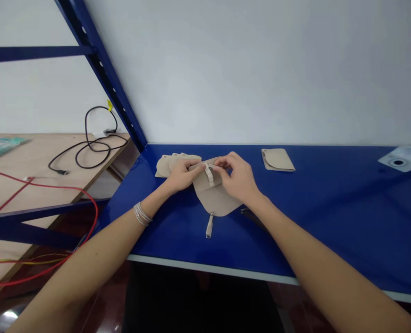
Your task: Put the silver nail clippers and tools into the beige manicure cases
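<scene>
One beige pouch [216, 201], just right of the stack [162, 166], left hand [183, 176] nearly closed, pinching its upper edge, right hand [238, 179] likewise, one folded pouch [280, 158] well right of the stack.

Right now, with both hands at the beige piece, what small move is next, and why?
Perhaps steady the beige piece with the left hand and straighten the white strip with the right hand: the strip curves, the left thumb is near its upper end, and the right hand is close.
</scene>
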A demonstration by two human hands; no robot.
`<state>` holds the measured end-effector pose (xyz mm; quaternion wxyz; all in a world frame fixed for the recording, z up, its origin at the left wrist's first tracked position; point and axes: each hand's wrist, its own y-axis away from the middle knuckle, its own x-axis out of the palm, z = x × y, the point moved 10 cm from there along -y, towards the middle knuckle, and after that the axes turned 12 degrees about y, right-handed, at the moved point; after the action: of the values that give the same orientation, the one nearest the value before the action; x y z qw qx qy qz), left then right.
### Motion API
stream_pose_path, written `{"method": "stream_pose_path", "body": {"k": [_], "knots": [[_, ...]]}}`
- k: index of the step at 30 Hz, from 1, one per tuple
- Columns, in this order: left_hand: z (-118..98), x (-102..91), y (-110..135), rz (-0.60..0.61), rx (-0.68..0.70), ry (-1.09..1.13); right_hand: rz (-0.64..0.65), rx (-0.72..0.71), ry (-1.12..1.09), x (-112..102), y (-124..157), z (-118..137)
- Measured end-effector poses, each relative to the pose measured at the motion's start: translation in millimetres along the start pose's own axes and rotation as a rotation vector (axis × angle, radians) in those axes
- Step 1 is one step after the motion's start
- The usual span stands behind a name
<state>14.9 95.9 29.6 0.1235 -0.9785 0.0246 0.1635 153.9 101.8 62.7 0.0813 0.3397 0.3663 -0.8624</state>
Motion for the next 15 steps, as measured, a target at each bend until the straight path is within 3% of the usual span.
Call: {"method": "stream_pose_path", "body": {"k": [8, 15], "knots": [[3.2, 1.3, 0.9, 0.003, -0.024, 0.033, 0.02, -0.065, 0.033, 0.6, -0.3, 6.1], [11.1, 1.8, 0.7, -0.003, -0.083, 0.16, 0.125, -0.161, 0.246, 10.8, -0.2, 20.1]]}}
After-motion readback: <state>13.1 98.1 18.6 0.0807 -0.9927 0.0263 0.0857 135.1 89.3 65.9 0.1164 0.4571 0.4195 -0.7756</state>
